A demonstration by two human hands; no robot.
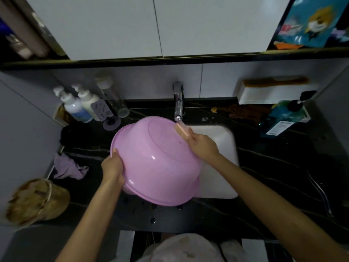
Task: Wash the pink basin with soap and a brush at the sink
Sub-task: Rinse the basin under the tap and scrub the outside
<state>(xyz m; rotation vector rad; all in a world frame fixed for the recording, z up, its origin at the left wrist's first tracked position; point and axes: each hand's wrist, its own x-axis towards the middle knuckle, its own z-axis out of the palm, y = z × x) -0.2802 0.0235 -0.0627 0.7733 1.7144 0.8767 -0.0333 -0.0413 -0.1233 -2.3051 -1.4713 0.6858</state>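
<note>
The pink basin (156,161) is held upside down and tilted over the white sink (224,148), its underside facing me. My left hand (113,167) grips the basin's rim on the left side. My right hand (203,143) holds a pink brush (181,129) pressed against the far right edge of the basin's base. The brush sits just under the spout of the chrome tap (178,103). Whether water is running I cannot tell.
Pump bottles (81,104) stand at the back left of the black counter (283,167). A blue bottle (283,116) and a white wall holder (272,93) are at the back right. A purple cloth (69,167) and a woven basket (37,199) lie at the left.
</note>
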